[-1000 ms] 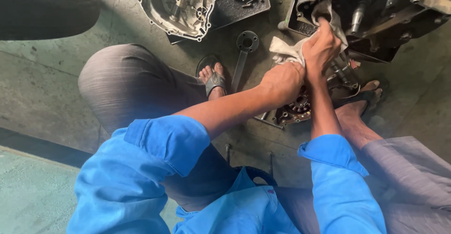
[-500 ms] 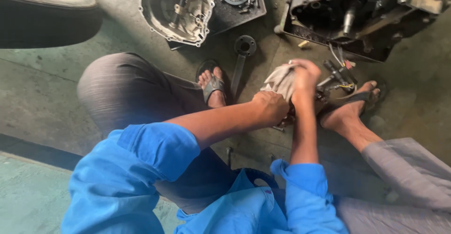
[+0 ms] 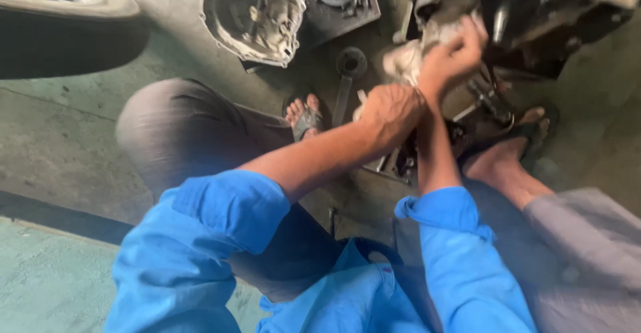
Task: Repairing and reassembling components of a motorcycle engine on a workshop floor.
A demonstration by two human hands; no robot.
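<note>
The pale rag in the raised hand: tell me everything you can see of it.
The rag is a crumpled, off-white cloth, grimy and blurred, so weave and stains cannot be made out. It is bunched up, not spread. The right hand grips it from the right, fingers curled over its top, pressing it against the open edge of the dark metal engine casing. A fold hangs down toward the left hand, which sits just below; whether that hand touches it cannot be told.

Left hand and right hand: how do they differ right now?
The right hand is raised against the dark engine casing, clutching a pale crumpled rag; the left hand sits lower and nearer, over small metal parts on the floor, its grip hidden. Both arms wear rolled blue sleeves.
</note>
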